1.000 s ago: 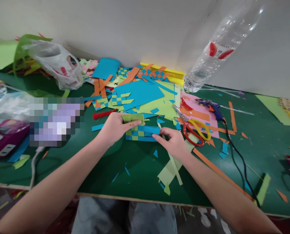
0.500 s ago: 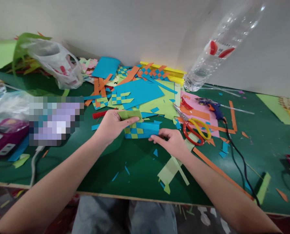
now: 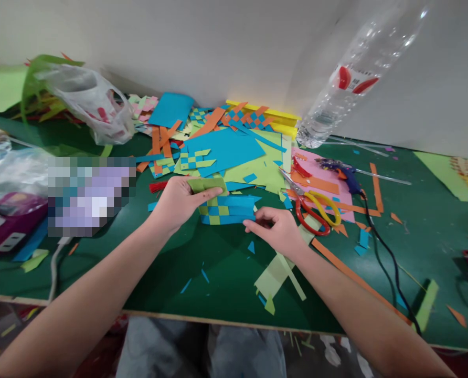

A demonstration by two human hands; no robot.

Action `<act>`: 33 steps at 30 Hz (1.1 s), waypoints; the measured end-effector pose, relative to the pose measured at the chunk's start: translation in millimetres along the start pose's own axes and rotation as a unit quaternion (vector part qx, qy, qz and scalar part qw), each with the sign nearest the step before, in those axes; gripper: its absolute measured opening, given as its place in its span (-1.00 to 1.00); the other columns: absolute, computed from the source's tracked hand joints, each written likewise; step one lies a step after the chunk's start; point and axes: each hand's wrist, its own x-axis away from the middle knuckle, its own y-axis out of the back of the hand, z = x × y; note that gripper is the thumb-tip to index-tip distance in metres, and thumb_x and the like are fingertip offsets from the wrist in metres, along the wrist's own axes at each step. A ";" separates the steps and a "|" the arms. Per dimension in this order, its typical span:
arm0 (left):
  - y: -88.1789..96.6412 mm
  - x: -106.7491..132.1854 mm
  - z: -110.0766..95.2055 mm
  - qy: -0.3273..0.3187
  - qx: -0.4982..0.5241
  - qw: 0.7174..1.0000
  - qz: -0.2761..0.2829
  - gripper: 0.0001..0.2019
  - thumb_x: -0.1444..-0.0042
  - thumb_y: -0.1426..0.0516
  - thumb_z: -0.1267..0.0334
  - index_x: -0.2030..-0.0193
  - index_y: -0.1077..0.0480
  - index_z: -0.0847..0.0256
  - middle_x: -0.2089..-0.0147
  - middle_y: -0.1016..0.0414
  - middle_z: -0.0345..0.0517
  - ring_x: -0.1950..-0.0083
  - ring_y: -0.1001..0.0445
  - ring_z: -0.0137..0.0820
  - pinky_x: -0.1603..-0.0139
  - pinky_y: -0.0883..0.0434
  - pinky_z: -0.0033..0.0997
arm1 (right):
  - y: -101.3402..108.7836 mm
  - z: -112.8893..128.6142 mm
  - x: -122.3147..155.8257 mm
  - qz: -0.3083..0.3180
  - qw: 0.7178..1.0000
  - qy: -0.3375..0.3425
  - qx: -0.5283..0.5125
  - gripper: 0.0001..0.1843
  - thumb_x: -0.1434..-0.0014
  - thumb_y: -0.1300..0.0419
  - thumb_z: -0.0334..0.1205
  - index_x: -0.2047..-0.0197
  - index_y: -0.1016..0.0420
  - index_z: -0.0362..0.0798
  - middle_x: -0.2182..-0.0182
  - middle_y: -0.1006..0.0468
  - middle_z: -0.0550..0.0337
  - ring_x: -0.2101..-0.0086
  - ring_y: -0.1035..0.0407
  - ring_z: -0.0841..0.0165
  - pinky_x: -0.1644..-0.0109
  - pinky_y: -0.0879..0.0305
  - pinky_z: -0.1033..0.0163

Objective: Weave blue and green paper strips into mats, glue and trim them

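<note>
– Since a second ago, what has moved?
– Only a little: the weave [image 3: 226,210] has slid slightly left and away from the near edge, and the left hand [image 3: 177,202] went with it. The pale scrap [image 3: 275,273] under the right wrist has swung round.
– Where is the weave now?
– Mid-worktop, lying about level between both hands, blue bands crossed by green.
– How do the hands hold it?
– The left hand is closed on the weave's left end, thumb on top of the folded green strips [image 3: 207,185] that stick out there. The right hand [image 3: 279,228] is narrow, fingers curled, its fingertips pinching the lower right corner.
– What crowds its edges?
– Its far edge runs just against the paper heap [image 3: 234,152] of blue, green and orange sheets. Scissors [image 3: 315,207] lie just beside the right hand, on the far right side of it.
– And open room?
– Toward the person the worktop [image 3: 171,273] is mostly bare green down to its near edge, with a few blue slivers and the pale scrap. Left of the left forearm there is bare room too.
– Farther out?
– A glue gun [image 3: 346,176] lies beyond the scissors; its cord [image 3: 379,252] runs to the near edge on the right, beside a long orange strip [image 3: 352,278]. A bottle [image 3: 352,79] leans at the wall, and a plastic bag [image 3: 88,105] sits far left.
</note>
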 end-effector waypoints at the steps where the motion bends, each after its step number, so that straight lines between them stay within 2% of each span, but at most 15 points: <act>1: -0.2 -0.2 0.3 0.001 0.000 1.000 -0.002 -0.77 0.07 -0.33 0.07 0.30 -0.61 0.12 0.22 -0.65 -0.13 0.18 -0.58 -0.29 0.17 -0.52 -0.36 | 0.0 0.2 0.1 0.000 1.000 0.000 -0.001 -0.65 -0.11 -0.26 0.02 0.54 -0.41 -0.04 0.57 -0.56 0.24 0.61 -0.20 0.50 0.53 -0.14 0.34; 8: 2.3 -1.7 0.9 -0.004 -0.015 1.000 -0.022 -0.75 0.10 -0.34 0.06 0.30 -0.61 0.13 0.22 -0.65 -0.13 0.17 -0.58 -0.25 0.15 -0.52 -0.32 | 1.7 1.7 -0.3 -0.001 1.000 -0.008 -0.015 -0.66 -0.17 -0.20 -0.01 0.51 -0.42 -0.05 0.59 -0.49 0.24 0.60 -0.26 0.49 0.52 -0.19 0.34; 11: 1.7 -0.9 -1.0 -0.006 -0.009 1.000 -0.027 -0.73 0.10 -0.34 0.05 0.29 -0.61 0.14 0.21 -0.65 -0.12 0.16 -0.58 -0.24 0.15 -0.52 -0.31 | 1.0 -2.1 -0.1 -0.038 0.999 0.004 -0.036 -0.72 -0.15 -0.23 0.01 0.30 -0.47 -0.05 0.43 -0.54 0.17 0.45 -0.40 0.41 0.42 -0.32 0.31; 13: -0.3 0.4 -2.0 -0.002 -0.005 1.000 -0.020 -0.74 0.10 -0.34 0.06 0.30 -0.61 0.14 0.21 -0.65 -0.12 0.16 -0.58 -0.23 0.16 -0.53 -0.31 | -0.6 -5.2 0.5 -0.052 0.997 0.014 -0.050 -0.62 -0.09 -0.28 0.03 0.11 -0.45 -0.03 0.28 -0.58 0.11 0.30 -0.46 0.34 0.31 -0.40 0.27; 15: -2.9 1.8 -2.0 0.007 0.009 1.000 0.002 -0.76 0.09 -0.33 0.06 0.30 -0.61 0.13 0.22 -0.65 -0.13 0.17 -0.59 -0.23 0.15 -0.54 -0.32 | -2.3 -6.9 1.4 -0.036 0.998 0.002 -0.048 -0.52 -0.04 -0.32 0.04 0.03 -0.44 -0.02 0.21 -0.59 0.08 0.27 -0.48 0.30 0.28 -0.44 0.23; 19: -6.2 3.0 0.5 0.019 0.029 0.999 0.039 -0.73 0.08 -0.33 0.04 0.28 -0.61 0.13 0.21 -0.64 -0.11 0.16 -0.60 -0.23 0.13 -0.56 -0.31 | -4.0 -5.4 2.6 0.017 0.998 -0.029 -0.053 -0.66 -0.07 -0.30 0.04 0.19 -0.52 -0.04 0.34 -0.63 0.14 0.42 -0.49 0.34 0.31 -0.47 0.20; 23: -5.4 1.8 1.3 0.015 0.022 0.999 0.028 -0.73 0.08 -0.33 0.05 0.27 -0.61 0.13 0.21 -0.64 -0.12 0.13 -0.59 -0.23 0.07 -0.55 -0.29 | -3.9 -4.6 1.3 0.010 0.996 -0.036 -0.075 -0.73 -0.06 -0.31 0.00 0.35 -0.50 -0.05 0.51 -0.59 0.20 0.47 -0.50 0.33 0.34 -0.48 0.21; 25: -4.6 1.4 0.8 0.011 0.027 0.999 0.022 -0.76 0.07 -0.33 0.07 0.29 -0.61 0.12 0.21 -0.64 -0.14 0.13 -0.59 -0.25 0.06 -0.54 -0.30 | -3.9 -5.6 0.2 -0.009 0.997 -0.034 -0.070 -0.70 -0.03 -0.33 0.01 0.29 -0.50 -0.05 0.45 -0.61 0.17 0.44 -0.51 0.32 0.33 -0.48 0.20; 28: -4.3 1.8 0.3 0.012 0.037 0.999 0.024 -0.76 0.08 -0.32 0.06 0.29 -0.61 0.12 0.22 -0.64 -0.14 0.16 -0.59 -0.26 0.10 -0.54 -0.33 | -3.4 -6.1 0.0 -0.036 0.996 -0.020 -0.084 -0.58 -0.01 -0.36 0.00 0.11 -0.47 -0.04 0.26 -0.63 0.10 0.27 -0.53 0.28 0.18 -0.50 0.16; 31: -6.1 3.3 0.3 0.028 0.005 0.997 0.066 -0.71 0.07 -0.31 0.01 0.29 -0.61 0.15 0.27 -0.64 -0.10 0.21 -0.59 -0.25 0.20 -0.54 -0.33 | -2.6 -4.1 1.6 -0.018 0.994 -0.009 -0.104 -0.51 -0.03 -0.35 -0.04 -0.01 -0.41 0.01 0.17 -0.61 0.11 0.18 -0.51 0.28 0.09 -0.48 0.16; 33: -8.6 4.3 0.6 0.038 -0.028 0.995 0.093 -0.70 0.10 -0.31 -0.01 0.33 -0.60 0.17 0.34 -0.63 -0.09 0.28 -0.58 -0.24 0.29 -0.52 -0.34 | -2.6 -2.4 2.8 -0.003 0.995 -0.012 -0.096 -0.54 -0.04 -0.34 -0.03 0.00 -0.43 0.03 0.18 -0.60 0.13 0.22 -0.52 0.30 0.15 -0.48 0.19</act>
